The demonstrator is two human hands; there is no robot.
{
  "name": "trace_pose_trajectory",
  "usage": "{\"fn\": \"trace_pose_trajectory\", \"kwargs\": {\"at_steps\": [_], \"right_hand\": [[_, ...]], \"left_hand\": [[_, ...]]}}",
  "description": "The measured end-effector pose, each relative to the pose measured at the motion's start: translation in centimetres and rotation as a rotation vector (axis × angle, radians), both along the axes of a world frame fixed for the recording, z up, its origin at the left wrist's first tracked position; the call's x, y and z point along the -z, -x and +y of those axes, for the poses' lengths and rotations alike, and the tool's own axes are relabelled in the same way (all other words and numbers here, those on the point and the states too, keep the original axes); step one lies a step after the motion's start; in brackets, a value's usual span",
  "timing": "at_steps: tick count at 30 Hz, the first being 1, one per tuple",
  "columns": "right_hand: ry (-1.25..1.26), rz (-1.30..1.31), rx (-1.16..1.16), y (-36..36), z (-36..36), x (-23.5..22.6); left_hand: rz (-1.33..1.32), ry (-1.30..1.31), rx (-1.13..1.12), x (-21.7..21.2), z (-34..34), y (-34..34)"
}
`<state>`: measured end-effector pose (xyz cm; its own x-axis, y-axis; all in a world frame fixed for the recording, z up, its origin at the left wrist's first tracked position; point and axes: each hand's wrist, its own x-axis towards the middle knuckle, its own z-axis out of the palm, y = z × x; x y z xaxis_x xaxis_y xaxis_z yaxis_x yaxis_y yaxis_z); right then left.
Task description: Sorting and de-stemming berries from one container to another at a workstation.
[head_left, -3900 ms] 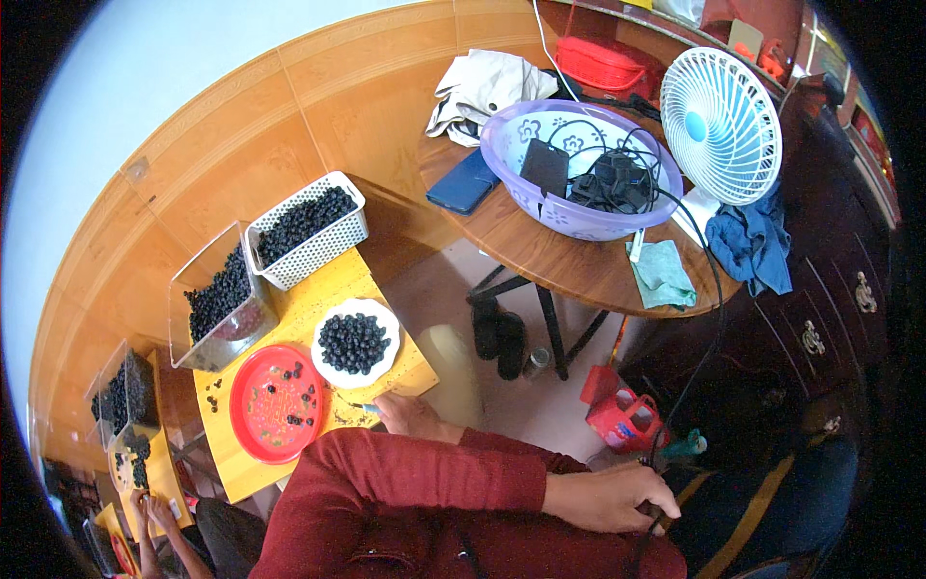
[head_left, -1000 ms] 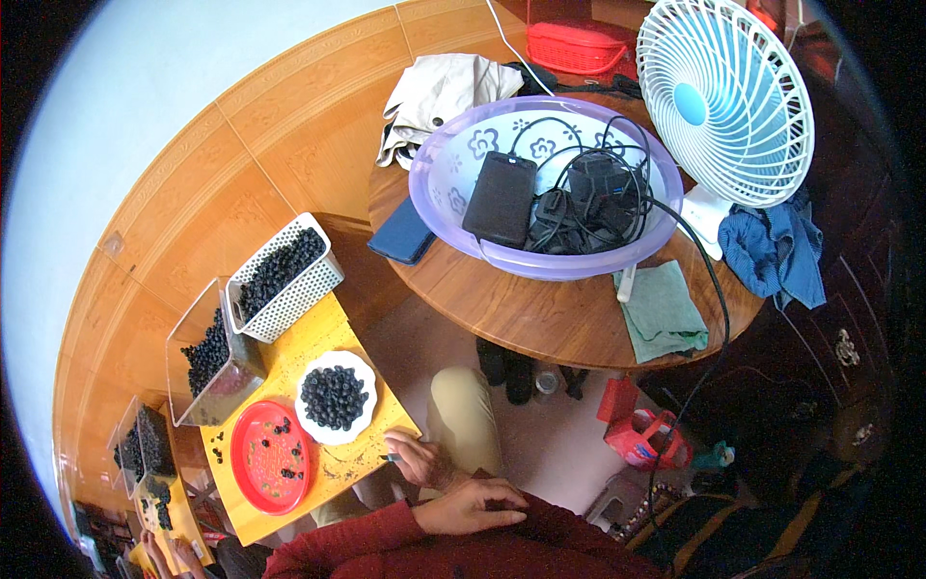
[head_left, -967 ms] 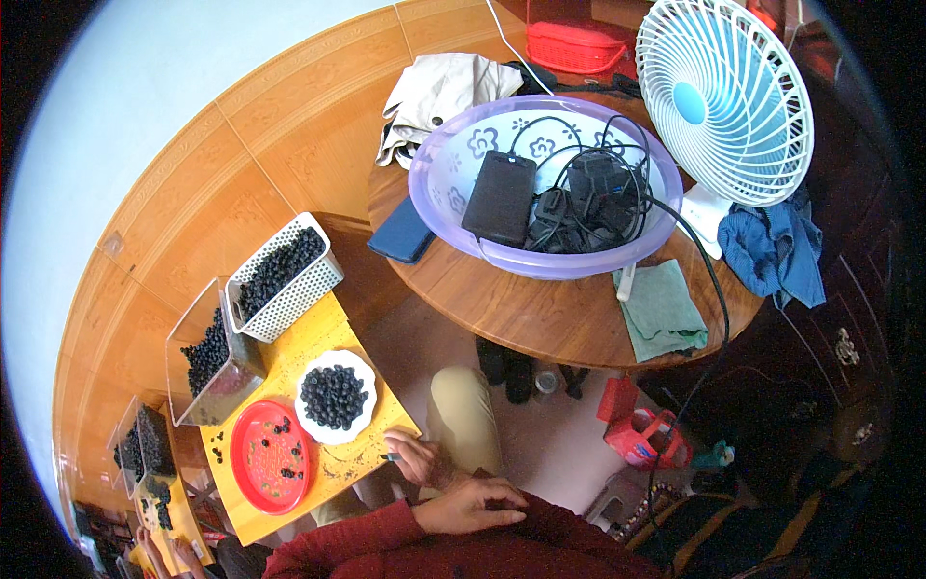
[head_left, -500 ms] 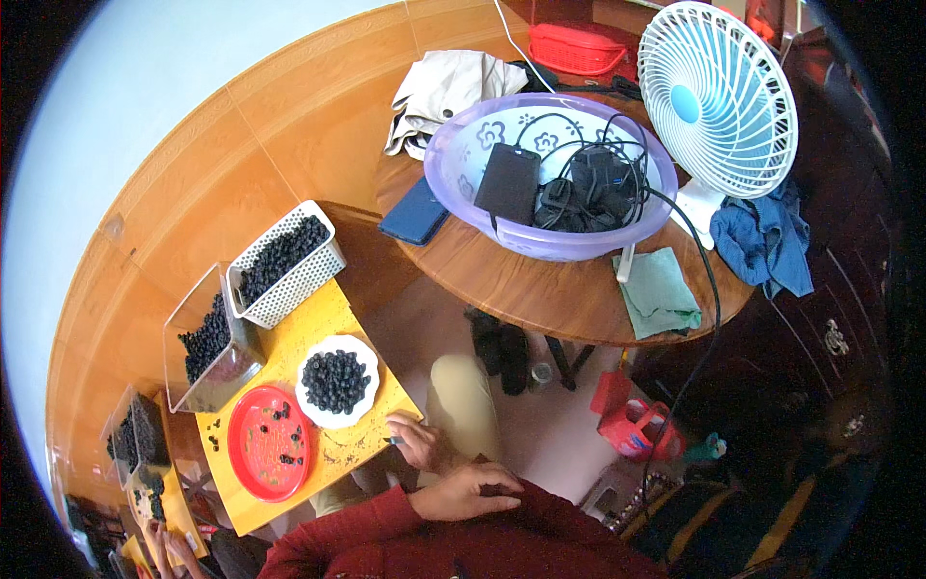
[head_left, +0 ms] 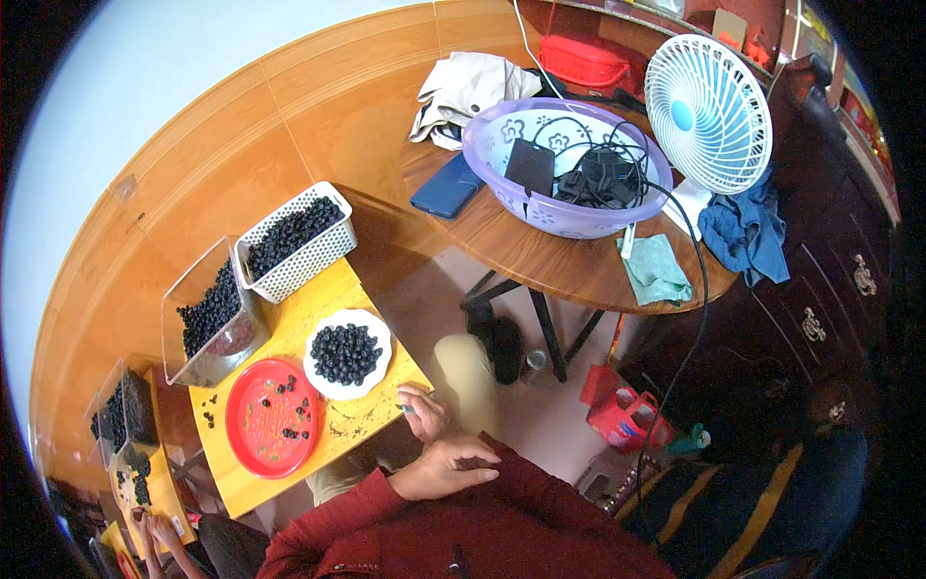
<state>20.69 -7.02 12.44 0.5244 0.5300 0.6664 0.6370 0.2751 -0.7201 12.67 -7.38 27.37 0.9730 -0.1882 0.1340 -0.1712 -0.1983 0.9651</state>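
Observation:
My left hand comes out of a dark red sleeve and lies across my right wrist, fingers loosely apart and holding nothing. My right hand is closed at the near right corner of the yellow table. Between its fingers shows the tip of a small, slim, greyish-teal thing; its kind is hidden. Nearest to that hand is a white scalloped plate heaped with dark round berries. Left of it, a red round tray holds a few dark berries and small scraps.
Behind the plates stand a white perforated basket and a clear bin, both with dark berries. A round wooden table carries a purple basin of cables and a fan. Another person's hands work at lower left.
The whole view has shifted slightly, with the yellow table and plates appearing a little higher. My hands keep nearly the same pose, the left still over the right wrist.

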Motion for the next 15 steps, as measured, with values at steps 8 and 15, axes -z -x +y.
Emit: {"fn": "trace_pose_trajectory", "kwargs": {"at_steps": [8,15], "right_hand": [[0.079,-0.06,0.038,0.2,-0.2,-0.6],[0.253,-0.166,0.052,0.3,-1.4,-2.8]], "left_hand": [[0.031,0.004,-0.136,-0.1,1.4,3.5],[0.122,-0.01,-0.322,-1.2,3.0,6.9]]}}
